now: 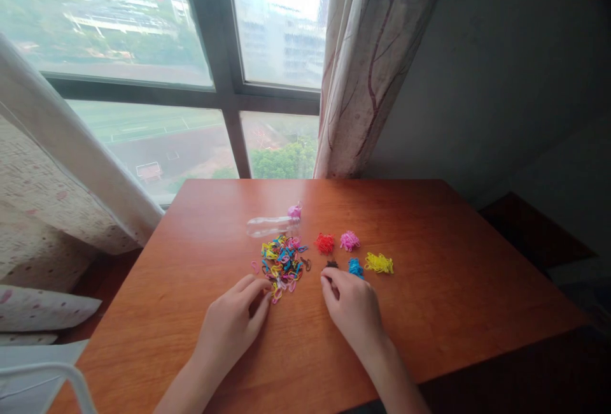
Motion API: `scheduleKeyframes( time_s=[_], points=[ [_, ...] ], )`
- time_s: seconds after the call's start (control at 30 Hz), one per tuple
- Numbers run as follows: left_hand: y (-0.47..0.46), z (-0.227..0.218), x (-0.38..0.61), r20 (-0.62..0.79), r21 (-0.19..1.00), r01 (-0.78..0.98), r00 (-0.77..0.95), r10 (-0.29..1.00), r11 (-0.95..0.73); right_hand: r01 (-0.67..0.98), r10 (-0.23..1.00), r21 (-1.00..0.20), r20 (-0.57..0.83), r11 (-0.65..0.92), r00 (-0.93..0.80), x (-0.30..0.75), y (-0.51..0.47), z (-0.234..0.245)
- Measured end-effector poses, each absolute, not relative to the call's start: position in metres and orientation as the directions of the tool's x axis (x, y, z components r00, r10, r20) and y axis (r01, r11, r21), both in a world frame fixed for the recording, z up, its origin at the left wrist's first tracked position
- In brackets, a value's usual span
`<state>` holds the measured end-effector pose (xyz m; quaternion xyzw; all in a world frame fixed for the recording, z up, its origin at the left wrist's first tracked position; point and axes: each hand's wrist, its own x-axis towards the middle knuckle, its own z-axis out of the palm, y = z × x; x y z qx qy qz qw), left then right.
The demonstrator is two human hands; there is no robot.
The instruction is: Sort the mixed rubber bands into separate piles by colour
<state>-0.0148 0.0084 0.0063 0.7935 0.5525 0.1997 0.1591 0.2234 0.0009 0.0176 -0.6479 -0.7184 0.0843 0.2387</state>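
Note:
A mixed pile of small coloured rubber bands (pixel 284 260) lies in the middle of the table. At its near left edge, my left hand (pixel 237 313) has thumb and forefinger drawn together against the bands; what is between the tips is too small to tell. My right hand (pixel 357 309) is pinched just in front of a small black heap of bands (pixel 330 264), its fingertips hiding what they hold, if anything. Beyond that hand sit single-colour heaps: red bands (pixel 325 243), pink bands (pixel 350 241), blue bands (pixel 355 267) and yellow bands (pixel 379 264).
Behind the mixed pile lies a clear plastic container (pixel 270 226) on its side, with a pink piece (pixel 294 211) at its right end. The wooden table (pixel 191 242) stands against a window, between curtains (pixel 367 70). A white curved rail (pixel 57 369) is at lower left.

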Motion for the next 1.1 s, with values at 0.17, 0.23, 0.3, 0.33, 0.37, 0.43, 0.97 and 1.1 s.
scheduleKeyframes(
  time_s=[0.17, 0.23, 0.3, 0.33, 0.37, 0.43, 0.97, 1.1],
  points=[
    [0.008, 0.007, -0.013, 0.096, 0.432, 0.841, 0.315, 0.944, -0.325, 0.862, 0.97, -0.462, 0.207, 0.211, -0.127, 0.192, -0.014, 0.006],
    [0.008, 0.007, -0.013, 0.079, 0.421, 0.847, 0.321, 0.944, -0.323, 0.855, 0.969, -0.469, 0.207, 0.22, -0.136, 0.186, -0.016, 0.004],
    [0.008, 0.007, -0.012, 0.064, 0.414, 0.852, 0.324, 0.944, -0.32, 0.85, 0.966, -0.475, 0.214, 0.23, -0.142, 0.183, -0.016, 0.002],
    [0.008, 0.006, -0.012, 0.061, 0.413, 0.854, 0.322, 0.945, -0.318, 0.847, 0.965, -0.477, 0.219, 0.233, -0.142, 0.182, -0.017, 0.001],
    [0.009, 0.006, -0.012, 0.06, 0.412, 0.854, 0.322, 0.945, -0.317, 0.846, 0.964, -0.479, 0.224, 0.234, -0.14, 0.181, -0.017, 0.0],
    [0.009, 0.006, -0.012, 0.061, 0.412, 0.855, 0.321, 0.945, -0.317, 0.841, 0.963, -0.486, 0.233, 0.238, -0.138, 0.182, -0.018, -0.001],
    [0.009, 0.013, -0.012, 0.091, 0.454, 0.806, 0.38, 0.92, -0.378, 0.827, 0.96, -0.501, 0.234, 0.255, -0.154, 0.183, -0.018, -0.001],
    [0.008, 0.012, -0.011, 0.117, 0.478, 0.79, 0.376, 0.919, -0.384, 0.831, 0.961, -0.497, 0.229, 0.25, -0.152, 0.183, -0.018, 0.0]
  ],
)
